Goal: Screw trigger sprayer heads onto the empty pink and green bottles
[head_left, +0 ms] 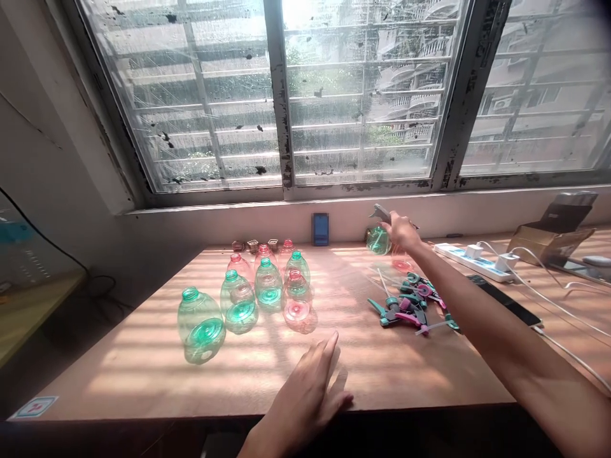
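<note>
At the back of the table, my right hand (402,230) is closed around the grey trigger head of a green spray bottle (379,242), which stands upright. A reddish clear bottle (401,262) is partly hidden below that hand. My left hand (310,385) rests open near the front edge, thumb apart and fingers extended, holding nothing. Beyond it stands a group of uncapped clear bottles, among them a green bottle (201,324) at the left and a red bottle (296,305). Loose trigger spray heads (405,308) in pink, teal and grey lie piled beneath my right forearm.
Against the wall leans a blue-screened device (320,229). Small square objects (252,245) sit behind the bottles. To the right are a white power strip (472,262) with cables, a dark phone (508,302) and a cardboard box (544,242). A window spans the back.
</note>
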Tool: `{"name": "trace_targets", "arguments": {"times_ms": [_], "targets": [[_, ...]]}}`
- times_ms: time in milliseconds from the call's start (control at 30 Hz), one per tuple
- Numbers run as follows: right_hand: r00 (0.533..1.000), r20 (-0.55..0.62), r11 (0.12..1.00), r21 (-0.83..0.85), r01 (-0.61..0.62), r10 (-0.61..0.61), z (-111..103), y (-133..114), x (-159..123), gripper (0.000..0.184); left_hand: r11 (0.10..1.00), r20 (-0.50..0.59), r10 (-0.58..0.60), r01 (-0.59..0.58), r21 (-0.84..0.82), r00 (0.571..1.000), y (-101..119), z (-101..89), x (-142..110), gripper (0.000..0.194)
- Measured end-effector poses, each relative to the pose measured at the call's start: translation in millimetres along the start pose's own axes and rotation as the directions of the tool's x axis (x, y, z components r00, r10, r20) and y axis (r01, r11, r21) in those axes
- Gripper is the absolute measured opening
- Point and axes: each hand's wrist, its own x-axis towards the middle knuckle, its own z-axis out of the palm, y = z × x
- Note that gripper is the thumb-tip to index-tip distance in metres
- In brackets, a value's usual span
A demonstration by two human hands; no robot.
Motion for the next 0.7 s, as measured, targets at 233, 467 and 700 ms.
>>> {"name": "trace_targets", "arguments": {"times_ms": [233, 467, 700], "targets": [[0.987, 0.010, 0.982, -0.100, -0.160, 0.162, 34.8, 1.8, 17.3, 0.034, 0.986, 0.013, -0.055, 0.056, -0.154, 0.998, 2.3, -9.3, 0.2, 0.086], [0.981, -0.009, 0.976, -0.093, -0.195, 0.195, 33.9, 13.5, 11.7, 0.036, 0.939, -0.096, -0.146, 0.107, -0.326, 0.985, 2.3, -17.4, 0.8, 0.062], [0.993, -0.023, 0.992, -0.032, -0.120, 0.119, 16.1, 17.1, -0.7, 0.036, 0.997, -0.514, -0.074, 0.052, -0.057, 0.855, -14.4, -62.4, 42.9, 0.045]]}}
